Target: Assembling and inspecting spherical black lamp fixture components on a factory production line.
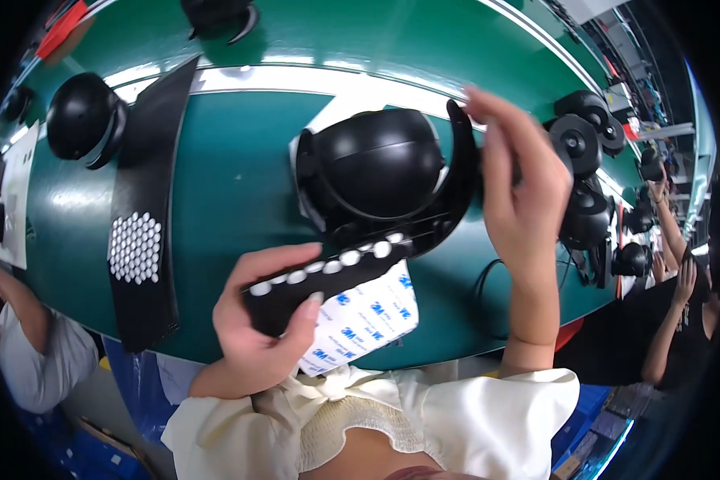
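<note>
A black dome-shaped camera unit (380, 172) in a curved black bracket is held up above the green table (232, 184). My right hand (520, 192) grips the bracket's right arm, fingers pinched near its top. My left hand (264, 320) is shut on a black strip (328, 276) carrying a row of small white round pads, together with a white backing sheet with blue print (364, 316). The strip's far end lies against the underside of the unit.
A long black strip with a patch of white pads (136, 240) lies on the table at left, beside another black dome unit (84, 120). Several more dome units (588, 140) crowd the right. Other people sit at the far left (32, 344) and right (680, 288).
</note>
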Motion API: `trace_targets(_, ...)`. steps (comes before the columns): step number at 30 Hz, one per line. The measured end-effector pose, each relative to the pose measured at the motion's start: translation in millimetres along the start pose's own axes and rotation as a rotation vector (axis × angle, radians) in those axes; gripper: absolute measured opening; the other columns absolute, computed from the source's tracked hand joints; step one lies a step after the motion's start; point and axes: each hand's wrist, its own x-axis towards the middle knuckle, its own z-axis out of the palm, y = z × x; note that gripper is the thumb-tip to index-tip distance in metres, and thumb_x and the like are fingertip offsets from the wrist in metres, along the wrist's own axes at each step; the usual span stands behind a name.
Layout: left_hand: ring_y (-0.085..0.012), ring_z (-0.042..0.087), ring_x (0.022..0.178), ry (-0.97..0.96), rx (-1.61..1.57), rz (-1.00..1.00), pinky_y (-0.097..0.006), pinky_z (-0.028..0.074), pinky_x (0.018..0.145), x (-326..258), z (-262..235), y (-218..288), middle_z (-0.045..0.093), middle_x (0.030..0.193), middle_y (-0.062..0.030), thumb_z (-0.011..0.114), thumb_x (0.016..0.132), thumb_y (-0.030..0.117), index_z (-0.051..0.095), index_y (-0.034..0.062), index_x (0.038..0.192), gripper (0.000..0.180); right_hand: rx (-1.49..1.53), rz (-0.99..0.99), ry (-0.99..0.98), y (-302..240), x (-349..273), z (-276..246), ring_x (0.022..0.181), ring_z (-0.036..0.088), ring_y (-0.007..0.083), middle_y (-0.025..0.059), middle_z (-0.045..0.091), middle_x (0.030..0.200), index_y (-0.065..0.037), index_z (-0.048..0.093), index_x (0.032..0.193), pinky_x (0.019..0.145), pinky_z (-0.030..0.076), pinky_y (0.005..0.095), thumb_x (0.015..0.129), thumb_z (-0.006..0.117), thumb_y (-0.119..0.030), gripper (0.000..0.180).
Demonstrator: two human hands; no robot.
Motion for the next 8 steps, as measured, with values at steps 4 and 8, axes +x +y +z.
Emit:
trace_targets(4,-0.0049,0.055,0.063,0.007,0.002,-0.037,-0.017,0.044,0.056,-5,-2,3,0.062,0.073,-0.0063,0.062,0.073,-0.005,0.055,-0.0044,0.091,0.019,0.174,-0.279,-0.250,-37,-7,-19,0.077,0.056,0.0258,0.0156,0.060,0.086,0.007,0.058,0.091,0.071,0.044,0.0340,0.074,0.055,-0.011,0.024)
trace_targets(8,-0.0055,0.056,0.063,-0.022,0.067,0.049,-0.016,0.043,0.056,-9,-4,1,0.063,0.073,-0.0065,0.062,0.073,-0.004,0.056,-0.0031,0.091,0.019,0.520,-0.004,-0.521,-45,-14,-19,0.073,0.056,0.0231,0.0088,0.062,0.080,-0.001,0.063,0.083,0.066,0.042,0.0291,0.066,0.069,-0.014,0.022)
